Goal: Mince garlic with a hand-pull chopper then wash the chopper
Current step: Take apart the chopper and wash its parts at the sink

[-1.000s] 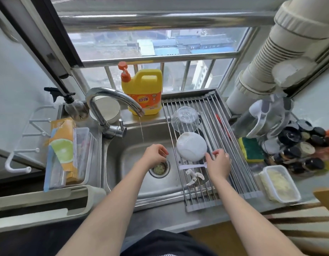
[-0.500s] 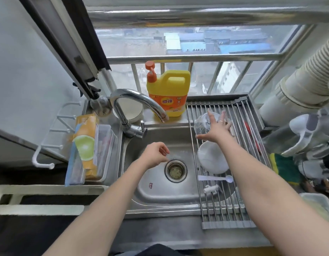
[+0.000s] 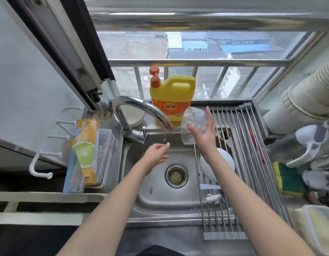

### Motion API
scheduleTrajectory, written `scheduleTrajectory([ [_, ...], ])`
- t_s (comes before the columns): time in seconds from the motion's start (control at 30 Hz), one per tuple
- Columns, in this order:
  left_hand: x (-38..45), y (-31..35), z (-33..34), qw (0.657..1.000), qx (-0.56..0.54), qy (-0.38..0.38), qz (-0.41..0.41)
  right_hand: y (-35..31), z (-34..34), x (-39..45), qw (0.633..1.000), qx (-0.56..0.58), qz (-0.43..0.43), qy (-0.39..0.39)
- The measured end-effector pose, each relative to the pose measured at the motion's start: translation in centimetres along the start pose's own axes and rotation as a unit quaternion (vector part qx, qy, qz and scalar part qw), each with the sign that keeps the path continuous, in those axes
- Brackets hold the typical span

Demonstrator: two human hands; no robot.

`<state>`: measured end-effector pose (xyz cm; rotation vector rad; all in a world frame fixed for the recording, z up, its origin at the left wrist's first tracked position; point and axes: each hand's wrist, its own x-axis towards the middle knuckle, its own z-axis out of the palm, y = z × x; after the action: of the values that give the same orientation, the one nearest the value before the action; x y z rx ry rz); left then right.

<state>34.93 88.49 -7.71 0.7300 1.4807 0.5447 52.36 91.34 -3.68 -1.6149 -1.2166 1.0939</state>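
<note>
The right hand [image 3: 202, 133] holds the clear chopper bowl [image 3: 192, 126] lifted above the back right corner of the sink [image 3: 160, 196], at about 1 o'clock from the drain [image 3: 176, 176]. Its grip is spread wide: the fingers reach up along the bowl's right side and the thumb points left across its front, so the bowl lies in the palm, to the left of the fingers. The bowl is tilted and blurred, and it stands just right of the tap's spout [image 3: 150, 113], in front of the yellow soap jug [image 3: 172, 97].

The left hand [image 3: 156, 154] hangs over the sink at 10 o'clock from the drain, below the spout. Its fingers are loosely curled, and a small white bit [image 3: 167, 144] shows at its fingertips; what that bit is cannot be told. A few drops fall from the spout just above it.

On the roll-up drying rack [image 3: 252, 163], which spans the right part of the sink, the white chopper lid [image 3: 225, 161] lies at 3 o'clock from the drain, partly hidden by the right forearm. Nearer the person, a white blade piece [image 3: 212, 197] rests on the rack's bars. A green sponge [image 3: 287, 182] sits on the bench at the rack's right, and a clear tub [image 3: 317, 224] of pale mince stands at 5 o'clock near the frame's edge.
</note>
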Motion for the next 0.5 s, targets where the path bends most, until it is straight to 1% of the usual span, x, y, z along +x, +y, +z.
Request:
scheduleTrajectory([
  [0.03,-0.2,0.2,0.4,0.995,-0.084,-0.042,-0.044,-0.3,0.5,-1.5,0.992,0.098,0.034,-0.074],
  [0.07,-0.5,0.3,0.7,0.981,-0.153,-0.089,-0.078,0.1,0.9,-2.6,0.969,0.173,0.077,-0.160],
  [0.1,-0.9,0.3,0.8,0.966,-0.204,-0.130,-0.095,0.6,1.3,-3.4,0.942,0.224,0.115,-0.221],
  [0.13,-1.2,0.1,0.8,0.954,-0.241,-0.150,-0.093,1.0,1.7,-4.0,0.928,0.242,0.151,-0.239],
  [0.17,-1.3,-0.2,0.8,0.956,-0.249,-0.134,-0.081,1.5,2.0,-4.5,0.930,0.229,0.179,-0.224],
  [0.2,-1.5,-0.5,0.8,0.965,-0.238,-0.088,-0.066,1.7,2.3,-4.9,0.944,0.190,0.186,-0.194],
  [0.23,-1.4,-0.9,0.7,0.975,-0.215,-0.015,-0.049,1.9,2.3,-5.2,0.967,0.116,0.163,-0.157],
  [0.27,-1.3,-1.4,0.5,0.981,-0.178,0.071,-0.026,2.2,2.1,-5.4,0.981,0.062,0.135,-0.121],
  [0.3,-1.2,-2.0,0.2,0.979,-0.111,0.172,0.008,2.6,1.8,-5.6,0.989,0.038,0.113,-0.092],
  [0.33,-1.1,-2.7,-0.4,0.963,-0.026,0.263,0.056,2.8,1.3,-5.9,0.991,0.032,0.103,-0.075],
  [0.37,-1.1,-3.5,-0.8,0.940,0.067,0.316,0.113,3.0,0.7,-6.1,0.993,0.023,0.097,-0.058],
  [0.4,-1.2,-4.2,-1.2,0.913,0.173,0.332,0.164,3.4,0.1,-6.3,0.994,0.013,0.096,-0.043],
  [0.43,-1.3,-4.9,-1.7,0.872,0.288,0.335,0.212,3.7,-0.4,-6.5,0.995,0.002,0.089,-0.034],
  [0.47,-1.3,-5.6,-2.0,0.817,0.390,0.336,0.258,3.9,-0.9,-6.7,0.996,-0.011,0.085,-0.029],
  [0.5,-1.3,-6.2,-2.2,0.763,0.464,0.340,0.295,4.1,-1.3,-6.9,0.996,-0.019,0.082,-0.023],
])
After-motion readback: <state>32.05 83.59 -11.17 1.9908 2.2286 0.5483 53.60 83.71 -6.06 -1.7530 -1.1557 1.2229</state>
